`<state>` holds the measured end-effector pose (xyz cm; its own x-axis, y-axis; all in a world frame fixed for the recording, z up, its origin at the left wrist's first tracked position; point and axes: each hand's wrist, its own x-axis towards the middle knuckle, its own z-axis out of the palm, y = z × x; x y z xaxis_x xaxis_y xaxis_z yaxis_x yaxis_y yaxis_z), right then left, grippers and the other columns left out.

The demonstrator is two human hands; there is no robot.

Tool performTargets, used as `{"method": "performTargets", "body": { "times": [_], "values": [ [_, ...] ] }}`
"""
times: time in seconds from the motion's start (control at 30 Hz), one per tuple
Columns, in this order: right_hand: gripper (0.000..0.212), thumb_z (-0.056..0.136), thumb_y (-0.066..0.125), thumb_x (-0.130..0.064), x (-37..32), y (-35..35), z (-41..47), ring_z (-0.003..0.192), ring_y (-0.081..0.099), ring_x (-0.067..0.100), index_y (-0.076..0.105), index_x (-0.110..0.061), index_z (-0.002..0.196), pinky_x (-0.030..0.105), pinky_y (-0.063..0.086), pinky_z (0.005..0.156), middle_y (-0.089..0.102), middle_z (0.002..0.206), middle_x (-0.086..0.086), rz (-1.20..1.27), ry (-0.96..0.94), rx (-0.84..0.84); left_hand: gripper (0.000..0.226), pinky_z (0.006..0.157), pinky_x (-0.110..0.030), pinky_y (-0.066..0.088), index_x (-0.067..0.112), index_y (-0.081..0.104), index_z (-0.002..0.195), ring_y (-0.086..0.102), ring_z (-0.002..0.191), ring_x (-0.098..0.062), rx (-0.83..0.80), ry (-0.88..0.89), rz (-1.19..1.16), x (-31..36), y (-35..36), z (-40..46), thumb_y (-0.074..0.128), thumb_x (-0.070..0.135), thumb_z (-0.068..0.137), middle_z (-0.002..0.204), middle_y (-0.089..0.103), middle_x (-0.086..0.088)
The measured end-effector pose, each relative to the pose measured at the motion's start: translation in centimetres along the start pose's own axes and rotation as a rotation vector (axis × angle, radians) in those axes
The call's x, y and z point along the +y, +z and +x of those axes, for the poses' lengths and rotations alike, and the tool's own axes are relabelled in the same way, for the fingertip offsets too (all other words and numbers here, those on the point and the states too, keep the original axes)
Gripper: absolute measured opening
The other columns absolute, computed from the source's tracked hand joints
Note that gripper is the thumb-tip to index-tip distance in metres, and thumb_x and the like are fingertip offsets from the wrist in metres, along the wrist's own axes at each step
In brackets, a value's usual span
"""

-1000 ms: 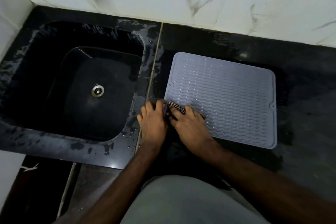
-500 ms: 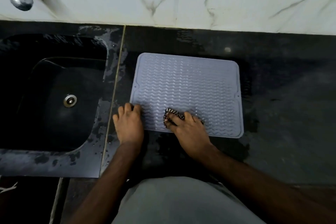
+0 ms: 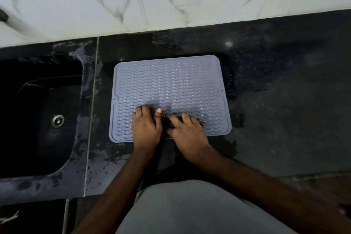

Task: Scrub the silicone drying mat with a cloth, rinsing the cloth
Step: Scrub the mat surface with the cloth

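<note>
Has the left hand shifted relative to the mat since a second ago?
Yes. The left hand has moved rightward, from the mat's near-left corner beside the sink onto the mat itself, next to the right hand.

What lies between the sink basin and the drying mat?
Only wet black counter with a thin pale seam, between sink and mat, head view.

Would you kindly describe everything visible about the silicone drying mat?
The silicone drying mat is a pale grey rectangle with rounded corners, a raised rim, wavy ridges and a small notch on each short side. It lies flat on the dark counter, right of the sink. The left hand rests flat on its near edge; the right hand presses a dark patterned cloth onto it.
</note>
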<state>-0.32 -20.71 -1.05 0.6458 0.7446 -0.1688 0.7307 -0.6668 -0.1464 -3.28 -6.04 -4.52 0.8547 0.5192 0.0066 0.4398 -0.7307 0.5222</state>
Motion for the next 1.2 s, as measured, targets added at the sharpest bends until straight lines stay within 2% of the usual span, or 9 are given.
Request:
{"method": "performTargets", "body": {
  "times": [0.1,0.23,0.33,0.47,0.5,0.6,0.9,1.07,1.2],
  "values": [
    [0.030,0.091,0.049,-0.030,2.2,0.0,-1.4,0.115,0.048,0.028,0.069,-0.033,0.114,0.042,0.044,0.089,0.047,0.142,-0.005,-0.024,0.016,0.013,0.075,0.083,-0.052,0.045,0.011,0.047,0.139,0.050,0.103,-0.040,-0.069,-0.024,0.361,2.2,1.4,-0.5,0.036,0.069,0.094,0.114,0.051,-0.022],
    [0.037,0.093,0.055,-0.031,4.8,0.2,-2.8,0.117,0.048,0.028,0.060,-0.040,0.128,0.042,0.045,0.089,0.046,0.146,-0.009,-0.004,0.020,0.006,0.085,0.094,-0.059,0.040,0.024,0.034,0.154,0.044,0.120,-0.045,-0.106,-0.055,0.491,2.8,3.0,-0.9,0.024,0.080,0.091,0.137,0.043,-0.029],
    [0.044,0.092,0.056,-0.031,6.5,0.2,-3.9,0.114,0.050,0.028,0.057,-0.041,0.135,0.041,0.044,0.088,0.049,0.144,-0.009,-0.020,0.007,0.004,0.088,0.106,-0.064,0.032,0.028,0.022,0.160,0.036,0.136,-0.051,-0.103,-0.047,0.467,1.9,3.7,-1.6,0.024,0.082,0.091,0.151,0.034,-0.032],
    [0.051,0.091,0.033,-0.032,8.7,-0.3,-5.7,0.115,0.053,0.027,0.056,-0.041,0.136,0.040,0.044,0.088,0.050,0.146,-0.009,-0.057,0.030,-0.020,0.085,0.105,-0.066,0.031,0.027,0.023,0.159,0.036,0.134,-0.052,-0.078,-0.042,0.450,1.9,3.7,-1.5,0.027,0.080,0.092,0.150,0.035,-0.033],
    [0.051,0.091,0.035,-0.030,9.1,-0.5,-6.1,0.113,0.054,0.027,0.058,-0.040,0.135,0.039,0.045,0.086,0.052,0.145,-0.009,-0.074,0.032,-0.015,0.084,0.105,-0.066,0.031,0.027,0.023,0.159,0.036,0.133,-0.052,-0.077,-0.043,0.449,1.9,3.6,-1.5,0.027,0.079,0.093,0.150,0.035,-0.032],
    [0.049,0.088,0.058,-0.023,9.9,-0.6,-6.6,0.109,0.055,0.028,0.059,-0.037,0.134,0.039,0.044,0.081,0.056,0.140,-0.007,-0.119,0.044,-0.015,0.081,0.105,-0.066,0.032,0.028,0.023,0.159,0.036,0.133,-0.051,-0.069,-0.046,0.440,1.8,3.7,-1.5,0.027,0.077,0.094,0.149,0.035,-0.031],
    [0.047,0.094,0.046,-0.019,8.9,-1.9,-7.9,0.112,0.047,0.032,0.053,-0.025,0.139,0.043,0.041,0.090,0.049,0.141,-0.001,-0.253,0.276,-0.138,0.082,0.102,-0.063,0.036,0.030,0.024,0.158,0.039,0.131,-0.049,-0.069,-0.046,0.429,1.5,3.7,-1.3,0.025,0.080,0.093,0.147,0.038,-0.031],
    [0.040,0.091,0.043,-0.015,7.8,-2.8,-8.2,0.106,0.051,0.035,0.060,-0.016,0.127,0.043,0.047,0.083,0.055,0.121,0.011,-0.269,0.447,-0.217,0.081,0.102,-0.063,0.036,0.028,0.025,0.158,0.040,0.131,-0.049,-0.077,-0.021,0.423,1.4,3.1,-1.6,0.027,0.078,0.095,0.147,0.038,-0.031],
    [0.035,0.088,0.049,-0.021,7.1,-3.6,-7.6,0.109,0.049,0.033,0.062,-0.018,0.120,0.042,0.048,0.083,0.056,0.117,0.012,-0.208,0.521,-0.284,0.075,0.103,-0.058,0.035,0.022,0.031,0.156,0.039,0.131,-0.045,-0.112,0.018,0.375,0.8,2.1,-1.8,0.034,0.071,0.098,0.145,0.039,-0.027]
  ]
}}
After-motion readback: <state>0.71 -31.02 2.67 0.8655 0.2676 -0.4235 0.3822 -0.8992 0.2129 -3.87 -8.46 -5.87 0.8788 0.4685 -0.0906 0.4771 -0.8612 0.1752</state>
